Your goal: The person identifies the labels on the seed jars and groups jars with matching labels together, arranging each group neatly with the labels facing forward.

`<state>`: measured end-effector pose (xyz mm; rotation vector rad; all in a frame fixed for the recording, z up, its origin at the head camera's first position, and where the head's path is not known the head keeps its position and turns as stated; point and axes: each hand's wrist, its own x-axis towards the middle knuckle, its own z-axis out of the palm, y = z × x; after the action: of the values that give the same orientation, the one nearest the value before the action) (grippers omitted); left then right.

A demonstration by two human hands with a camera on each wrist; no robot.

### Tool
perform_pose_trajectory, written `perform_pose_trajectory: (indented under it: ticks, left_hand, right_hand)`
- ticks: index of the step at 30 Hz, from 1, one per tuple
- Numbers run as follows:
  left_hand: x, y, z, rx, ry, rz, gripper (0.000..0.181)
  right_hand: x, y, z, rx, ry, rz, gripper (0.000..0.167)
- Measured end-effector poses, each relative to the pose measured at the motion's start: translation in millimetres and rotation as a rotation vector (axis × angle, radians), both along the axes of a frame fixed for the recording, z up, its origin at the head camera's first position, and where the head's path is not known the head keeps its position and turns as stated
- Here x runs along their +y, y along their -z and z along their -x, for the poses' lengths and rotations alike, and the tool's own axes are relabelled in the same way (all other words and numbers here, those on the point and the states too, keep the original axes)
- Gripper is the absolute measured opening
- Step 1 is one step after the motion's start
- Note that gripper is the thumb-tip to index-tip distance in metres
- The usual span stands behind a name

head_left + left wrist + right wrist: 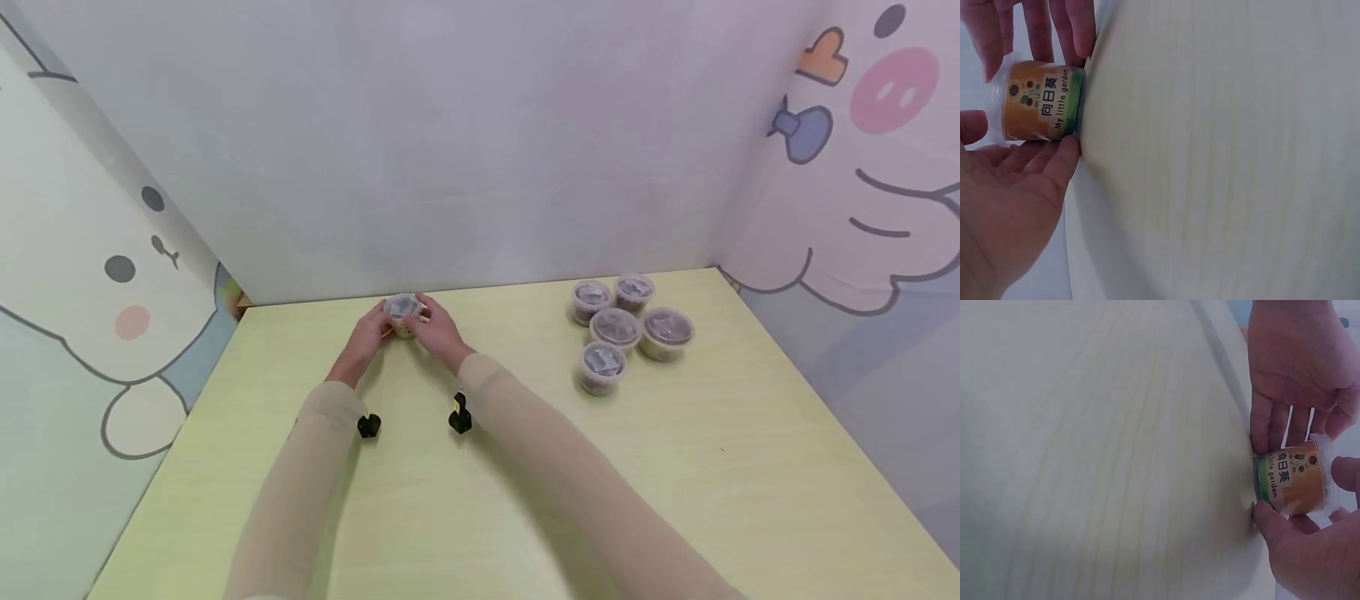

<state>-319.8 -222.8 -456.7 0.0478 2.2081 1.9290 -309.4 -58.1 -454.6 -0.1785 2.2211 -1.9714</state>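
The left hand (366, 340) and right hand (442, 337) hold the little cup (402, 307) between them, near the tabletop's (420, 508) back edge, left of its middle. Gentle fingers and a flat bottom keep it standing straight.

Small round cup of clear plastic (1015, 103), orange-and-green label (1026, 119): two legible inscriptions. Dark Chinese characters read "向日葵" on the orange field; alongside, nearer the green edge, runs "My little garden". Right wrist view: same characters legible; the English line's first word is unclear.
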Motion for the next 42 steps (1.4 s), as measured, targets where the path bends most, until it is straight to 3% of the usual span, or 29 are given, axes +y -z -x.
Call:
perform_pose_trajectory:
  ticks: [5,13,16,18,23,24,28,35,42]
  left_hand:
    - [2.7,0.3,-0.5,-0.029,-0.01,-0.015,0.062]
    - [8.6,-27.4,-17.1,-0.012,0.039,-0.021,0.062]
    - [9.7,-30.3,-19.7,-0.019,0.048,-0.008,0.061]
    - [8.9,-25.9,-17.8,-0.018,0.051,-0.008,0.06]
    - [9.7,-27.1,-18.2,-0.01,0.07,0.015,0.06]
    - [10.6,-31.3,-20.3,-0.012,0.074,0.023,0.06]
    - [10.3,-28.7,-17.5,0.006,0.08,0.024,0.059]
    - [5.5,-8.1,-6.3,0.052,0.045,0.068,0.06]
    - [4.8,-7.0,-3.1,-0.016,-0.024,0.083,0.069]
  right_hand:
    - [-1.3,-2.2,-2.5,0.006,0.024,-0.035,0.06]
    - [-3.1,-2.2,-4.0,0.013,0.017,-0.041,0.061]
    - [-1.9,-1.2,-3.7,0.006,0.002,-0.05,0.061]
    - [-1.1,-0.8,-3.4,-0.003,-0.011,-0.052,0.062]
    - [0.4,-0.5,-2.0,-0.005,-0.025,-0.068,0.062]
    - [0.6,-0.5,-1.8,-0.003,-0.026,-0.074,0.062]
    - [2.2,-0.8,-2.3,0.002,-0.042,-0.093,0.062]
    - [5.6,-2.5,-1.7,0.034,-0.1,-0.125,0.065]
    - [10.4,-3.0,-1.4,0.032,-0.103,-0.182,0.074]
